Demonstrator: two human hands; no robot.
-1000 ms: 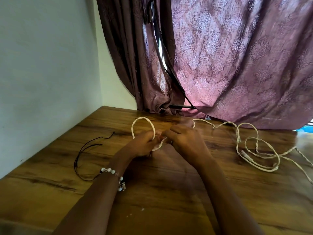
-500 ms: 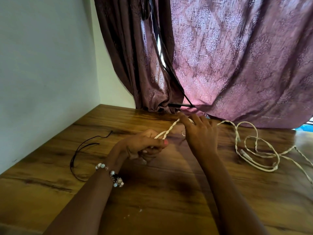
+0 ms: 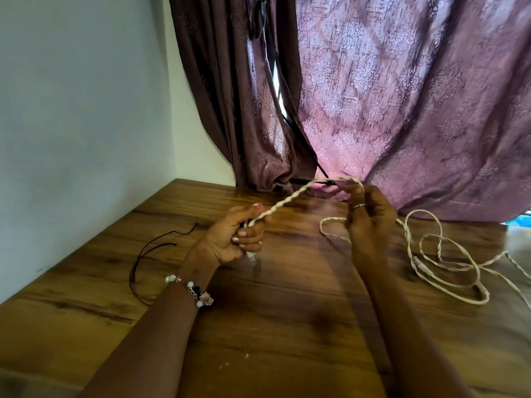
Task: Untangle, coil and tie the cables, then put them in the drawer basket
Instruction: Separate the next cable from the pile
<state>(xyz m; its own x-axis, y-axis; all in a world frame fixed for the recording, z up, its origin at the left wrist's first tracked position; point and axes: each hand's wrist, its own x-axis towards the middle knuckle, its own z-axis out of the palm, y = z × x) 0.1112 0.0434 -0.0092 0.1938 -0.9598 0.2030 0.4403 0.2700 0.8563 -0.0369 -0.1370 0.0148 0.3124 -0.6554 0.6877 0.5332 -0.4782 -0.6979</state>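
A wooden table [image 3: 287, 326] fills the corner of a room, with a pale wall [image 3: 80, 110] at its left edge and a patterned purple curtain [image 3: 402, 96] hanging down to its far edge. Above the middle of the table the left hand [image 3: 230, 239] has a closed grip round one end of a cream twisted cable [image 3: 287, 198], fingers curled about it and the thumb on top. From there the cable rises taut toward the curtain and bends over the fingers of the right hand [image 3: 369, 222], which is raised nearer the curtain and pinches it. Beyond that hand the cable drops to the table and lies in loose, overlapping loops toward the table's right edge. A thin black cord [image 3: 138, 262] lies on the table near the wall. A beaded bracelet [image 3: 191, 290] circles the left wrist.
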